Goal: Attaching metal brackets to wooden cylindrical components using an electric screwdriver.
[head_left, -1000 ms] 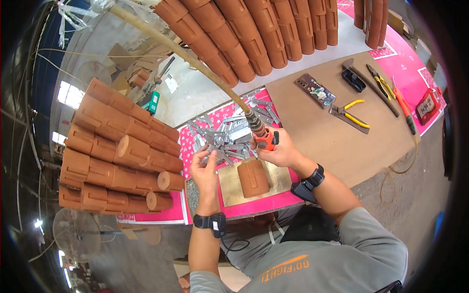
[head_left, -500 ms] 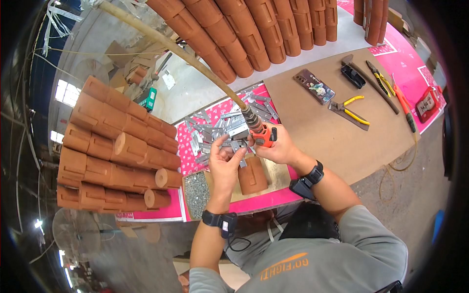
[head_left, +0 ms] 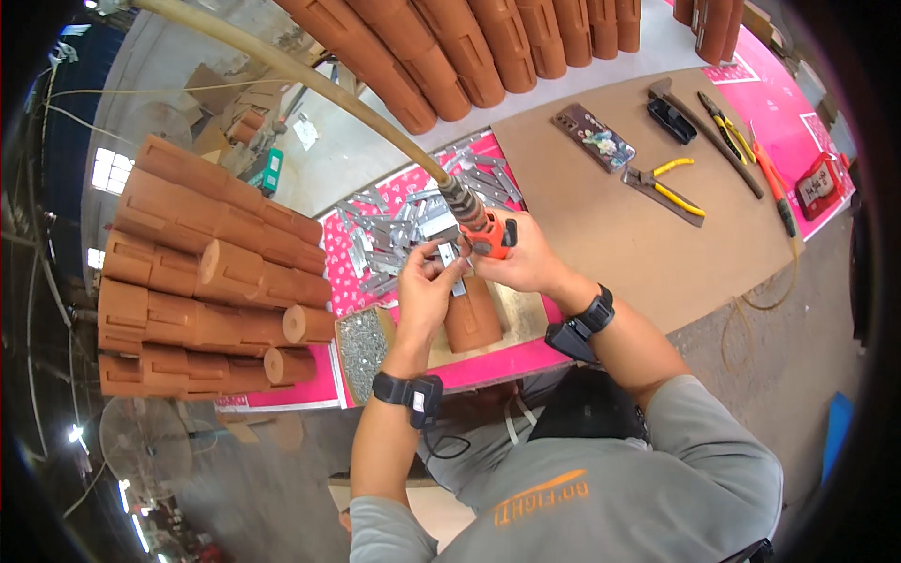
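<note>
Head view:
Right hand (head_left: 526, 258): clenched round orange tool (head_left: 488, 235) on a tan hose.
Left hand (head_left: 427, 281): pinching small metal bracket (head_left: 449, 255) at the tool's tip.
Below them: terracotta cylinder (head_left: 472, 314) upright on the table (head_left: 601, 225).
Behind: heap of metal brackets (head_left: 394, 235).

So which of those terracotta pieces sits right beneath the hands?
The single upright terracotta piece on the bench, directly beneath both hands; the others lie stacked at left and top.
</note>
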`<state>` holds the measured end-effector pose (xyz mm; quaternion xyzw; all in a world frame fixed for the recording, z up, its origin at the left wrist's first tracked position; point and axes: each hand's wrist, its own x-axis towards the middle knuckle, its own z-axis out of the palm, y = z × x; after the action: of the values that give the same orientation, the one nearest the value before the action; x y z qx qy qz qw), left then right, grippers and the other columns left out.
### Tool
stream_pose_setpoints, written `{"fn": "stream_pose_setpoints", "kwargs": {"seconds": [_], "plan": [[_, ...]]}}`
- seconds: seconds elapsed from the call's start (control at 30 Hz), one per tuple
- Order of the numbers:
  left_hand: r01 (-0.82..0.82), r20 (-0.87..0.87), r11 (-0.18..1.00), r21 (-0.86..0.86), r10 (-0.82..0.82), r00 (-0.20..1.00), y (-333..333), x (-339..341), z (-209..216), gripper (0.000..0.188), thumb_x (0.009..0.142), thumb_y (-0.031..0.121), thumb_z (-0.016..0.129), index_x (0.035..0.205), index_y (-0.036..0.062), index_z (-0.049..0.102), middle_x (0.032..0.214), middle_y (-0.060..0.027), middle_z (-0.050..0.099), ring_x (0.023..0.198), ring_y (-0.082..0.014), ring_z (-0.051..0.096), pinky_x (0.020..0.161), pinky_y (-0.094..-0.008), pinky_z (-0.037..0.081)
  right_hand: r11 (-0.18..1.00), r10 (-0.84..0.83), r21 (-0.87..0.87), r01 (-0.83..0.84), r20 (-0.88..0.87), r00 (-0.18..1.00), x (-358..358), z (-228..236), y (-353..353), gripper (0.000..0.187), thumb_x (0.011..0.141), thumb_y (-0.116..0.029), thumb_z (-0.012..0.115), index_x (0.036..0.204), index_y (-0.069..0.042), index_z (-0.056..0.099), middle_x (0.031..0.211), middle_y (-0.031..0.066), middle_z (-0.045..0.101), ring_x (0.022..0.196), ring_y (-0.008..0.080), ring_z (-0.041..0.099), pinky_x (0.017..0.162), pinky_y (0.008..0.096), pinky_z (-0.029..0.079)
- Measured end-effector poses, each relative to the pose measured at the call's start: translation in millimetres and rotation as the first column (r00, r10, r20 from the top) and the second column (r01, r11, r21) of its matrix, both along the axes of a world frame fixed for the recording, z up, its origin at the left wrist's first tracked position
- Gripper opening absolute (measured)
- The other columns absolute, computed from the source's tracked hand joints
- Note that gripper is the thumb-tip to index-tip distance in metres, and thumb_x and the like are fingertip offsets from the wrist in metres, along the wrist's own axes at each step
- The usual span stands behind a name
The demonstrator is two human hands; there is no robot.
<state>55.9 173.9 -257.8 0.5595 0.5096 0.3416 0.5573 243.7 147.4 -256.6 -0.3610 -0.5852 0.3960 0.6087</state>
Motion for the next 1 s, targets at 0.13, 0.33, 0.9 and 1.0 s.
{"fn": "stream_pose_setpoints", "kwargs": {"seconds": [0.13, 0.33, 0.9, 1.0], "plan": [[-0.035, 0.08, 0.996, -0.082, 0.042, 0.996, -7.6, 5.7, 7.5, 0.04, 0.094, 0.001, 0.066, 0.13, -0.0018, 0.049, 0.101, -0.0119, 0.072, 0.089, -0.0131, 0.068, 0.073, -0.024, 0.054, 0.999, 0.028, -0.021, -0.029, -0.046, 0.999, 1.9, 3.5, -1.3, 0.033, 0.072, -0.011, 0.078, 0.102, -0.003, 0.068, 0.085, 0.0062, 0.068, 0.076, 0.0118, 0.061, 0.072, 0.0301, 0.052], [-0.08, 0.123, 0.993, -0.085, 0.09, 0.988, -8.1, 5.2, 2.2, 0.043, 0.094, 0.001, 0.066, 0.13, -0.0029, 0.045, 0.103, -0.0137, 0.072, 0.091, -0.0143, 0.069, 0.076, -0.0246, 0.055, 0.999, 0.04, -0.021, -0.042, -0.067, 0.997, -0.7, 0.1, -0.3, 0.032, 0.073, -0.01, 0.078, 0.102, -0.002, 0.068, 0.085, 0.0056, 0.068, 0.074, 0.0113, 0.062, 0.071, 0.0297, 0.052], [0.013, 0.164, 0.995, -0.095, 0.003, 0.986, -8.3, 2.2, -2.3, 0.036, 0.093, 0.002, 0.068, 0.122, -0.0018, 0.047, 0.103, -0.0146, 0.073, 0.093, -0.0146, 0.07, 0.076, -0.0248, 0.055, 0.998, 0.045, -0.045, -0.049, -0.079, 0.996, 0.0, 5.0, -3.1, 0.03, 0.073, -0.006, 0.073, 0.102, -0.002, 0.067, 0.086, 0.0042, 0.067, 0.077, 0.0096, 0.059, 0.075, 0.0283, 0.051], [0.034, 0.119, 0.994, -0.106, -0.022, 0.993, -12.7, 1.9, 1.9, 0.034, 0.093, 0.003, 0.069, 0.121, -0.0013, 0.049, 0.102, -0.0127, 0.072, 0.091, -0.0125, 0.068, 0.076, -0.0238, 0.053, 0.998, 0.041, -0.048, -0.045, -0.079, 0.996, 0.0, 4.3, -3.0, 0.03, 0.072, -0.006, 0.072, 0.101, -0.002, 0.067, 0.086, 0.0041, 0.067, 0.077, 0.0097, 0.059, 0.074, 0.0283, 0.051]]}}
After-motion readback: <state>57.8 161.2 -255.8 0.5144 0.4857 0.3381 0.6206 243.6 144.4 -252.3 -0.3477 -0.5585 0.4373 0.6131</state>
